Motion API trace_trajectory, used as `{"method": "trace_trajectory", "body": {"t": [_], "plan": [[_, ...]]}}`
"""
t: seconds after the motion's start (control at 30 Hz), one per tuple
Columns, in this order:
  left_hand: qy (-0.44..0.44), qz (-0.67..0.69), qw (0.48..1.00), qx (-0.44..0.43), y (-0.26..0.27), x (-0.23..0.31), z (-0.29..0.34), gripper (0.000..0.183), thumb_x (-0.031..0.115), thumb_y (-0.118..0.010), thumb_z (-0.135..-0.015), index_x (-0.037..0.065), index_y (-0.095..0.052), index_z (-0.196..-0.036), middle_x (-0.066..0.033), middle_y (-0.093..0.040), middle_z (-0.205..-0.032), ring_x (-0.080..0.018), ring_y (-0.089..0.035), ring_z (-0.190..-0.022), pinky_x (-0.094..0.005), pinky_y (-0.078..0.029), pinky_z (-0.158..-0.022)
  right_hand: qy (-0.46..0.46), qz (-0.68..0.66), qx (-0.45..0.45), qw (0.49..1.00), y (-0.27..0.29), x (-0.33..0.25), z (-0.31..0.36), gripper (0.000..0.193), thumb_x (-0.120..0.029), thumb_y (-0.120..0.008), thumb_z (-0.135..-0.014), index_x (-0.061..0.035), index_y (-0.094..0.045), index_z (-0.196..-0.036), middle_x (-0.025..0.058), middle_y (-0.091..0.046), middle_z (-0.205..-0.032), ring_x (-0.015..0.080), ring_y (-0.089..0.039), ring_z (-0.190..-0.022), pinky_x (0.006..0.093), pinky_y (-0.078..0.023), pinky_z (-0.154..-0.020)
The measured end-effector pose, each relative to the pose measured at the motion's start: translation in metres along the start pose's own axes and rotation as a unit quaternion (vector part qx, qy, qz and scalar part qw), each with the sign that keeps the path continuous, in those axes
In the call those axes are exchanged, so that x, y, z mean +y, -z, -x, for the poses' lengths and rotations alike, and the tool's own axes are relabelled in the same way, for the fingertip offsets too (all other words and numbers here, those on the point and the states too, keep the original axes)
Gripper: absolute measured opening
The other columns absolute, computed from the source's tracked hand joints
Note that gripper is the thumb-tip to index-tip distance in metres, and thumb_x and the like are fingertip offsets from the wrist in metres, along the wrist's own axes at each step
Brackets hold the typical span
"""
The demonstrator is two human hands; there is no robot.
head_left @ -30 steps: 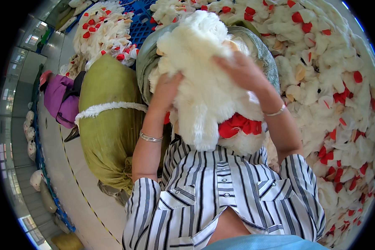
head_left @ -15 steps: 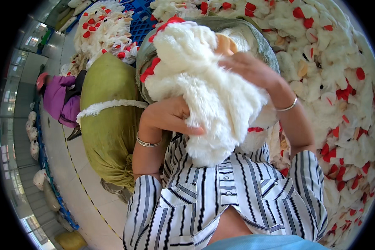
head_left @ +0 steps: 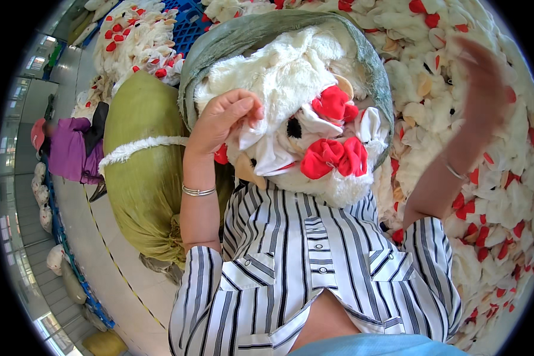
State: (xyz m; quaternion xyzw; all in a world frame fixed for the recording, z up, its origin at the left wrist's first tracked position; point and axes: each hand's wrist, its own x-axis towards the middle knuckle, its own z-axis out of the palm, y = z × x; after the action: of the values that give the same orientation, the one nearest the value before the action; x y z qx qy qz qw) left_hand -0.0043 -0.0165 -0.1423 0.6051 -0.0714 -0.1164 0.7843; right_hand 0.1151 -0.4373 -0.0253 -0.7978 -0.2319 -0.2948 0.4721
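In front of my chest stands a grey-green woven sack point(head_left: 381, 65) with its mouth wide, filled with white plush toy skins point(head_left: 285, 59). On top lie skins with red fabric pieces point(head_left: 335, 160), a black patch and beige felt parts. My left hand point(head_left: 226, 117) hovers over the sack's left side, fingers loosely bent and apart, with nothing seen in it. Off to the right, my right hand point(head_left: 479, 65) is raised over a large pile of plush skins point(head_left: 439, 142). Motion smears its fingers, so whether it holds anything cannot be made out.
A stuffed olive sack point(head_left: 145, 178), tied round with a white fluffy strip point(head_left: 139, 148), stands at my left. Beyond it are a person in purple point(head_left: 74, 148) and a tiled floor point(head_left: 130, 255). Another skin pile point(head_left: 130, 44) lies at the back left by a blue plastic pallet point(head_left: 187, 21).
The white plush skin held up between my hands has left them. My right hand has swung out to the right over the pile; my left hand has risen slightly, and the sack's contents now show.
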Motion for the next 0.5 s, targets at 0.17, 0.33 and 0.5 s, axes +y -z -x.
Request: {"method": "trace_trajectory", "body": {"t": [0.17,0.33,0.5], "plan": [[-0.008,-0.043,0.998,-0.053,-0.015,0.003,0.002,0.024,0.025,-0.058,-0.097,0.001,-0.062,-0.102,-0.0040,-0.063,-0.093,-0.0102,-0.057,-0.084,-0.0243,-0.046,-0.078,-0.273,-0.041,-0.377,0.884,-0.170,0.001,0.037,0.057,-0.054,-0.064,-0.086,0.0031,-0.067,-0.086,0.0074,-0.062,-0.069,0.0152,-0.057,-0.068,0.0295,-0.048,-0.064],[0.045,-0.078,0.992,-0.086,-0.052,-0.015,0.009,0.023,0.021,-0.057,-0.097,-0.001,-0.065,-0.101,-0.0046,-0.066,-0.095,-0.0113,-0.061,-0.089,-0.0249,-0.048,-0.082,-0.203,-0.014,-0.337,0.919,-0.217,0.012,0.067,0.053,-0.048,-0.061,-0.089,0.0045,-0.062,-0.083,0.0126,-0.056,-0.066,0.0167,-0.053,-0.062,0.0335,-0.045,-0.059],[-0.007,-0.133,0.978,-0.158,-0.039,-0.003,0.024,0.027,0.025,-0.059,-0.096,-0.001,-0.068,-0.098,-0.0062,-0.069,-0.092,-0.0096,-0.062,-0.080,-0.0234,-0.050,-0.073,-0.141,-0.074,-0.313,0.936,-0.171,-0.046,0.071,0.035,-0.026,-0.062,-0.088,0.0034,-0.054,-0.071,0.0177,-0.050,-0.058,0.0237,-0.049,-0.053,0.0383,-0.042,-0.054]]}}
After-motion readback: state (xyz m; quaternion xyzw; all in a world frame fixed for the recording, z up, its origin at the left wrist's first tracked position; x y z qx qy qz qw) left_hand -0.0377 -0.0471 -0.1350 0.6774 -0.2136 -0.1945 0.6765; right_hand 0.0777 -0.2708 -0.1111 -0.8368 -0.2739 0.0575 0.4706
